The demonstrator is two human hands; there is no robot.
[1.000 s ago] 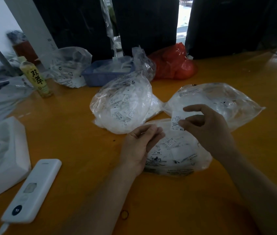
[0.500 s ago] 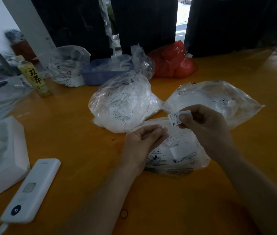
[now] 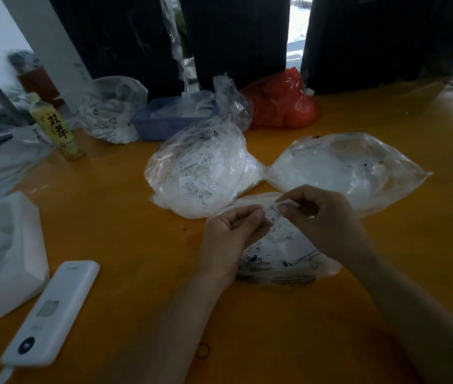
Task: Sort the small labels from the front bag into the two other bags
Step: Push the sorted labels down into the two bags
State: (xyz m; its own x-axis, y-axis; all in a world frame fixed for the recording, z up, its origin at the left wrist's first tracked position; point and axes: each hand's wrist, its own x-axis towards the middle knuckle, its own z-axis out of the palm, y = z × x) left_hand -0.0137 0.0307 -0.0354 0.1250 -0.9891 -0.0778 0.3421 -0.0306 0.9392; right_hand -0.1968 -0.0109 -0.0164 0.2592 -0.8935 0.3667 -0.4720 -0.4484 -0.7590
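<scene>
left hand (image 3: 229, 234): fingers curled at front bag (image 3: 283, 253) mouth, holding film | right hand (image 3: 322, 214): pinch grip on label (image 3: 283, 202), long axis left-right | left bag (image 3: 197, 173) far-left of grip, right bag (image 3: 352, 167) just behind; right hand nearer both

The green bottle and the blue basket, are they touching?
Apart. In the head view the green bottle stands left of the blue basket, with a clear plastic bag between them.

Orange table (image 3: 114, 231) bears three bags (image 3: 197, 176), bottle (image 3: 56, 126), remote (image 3: 51, 311).
</scene>
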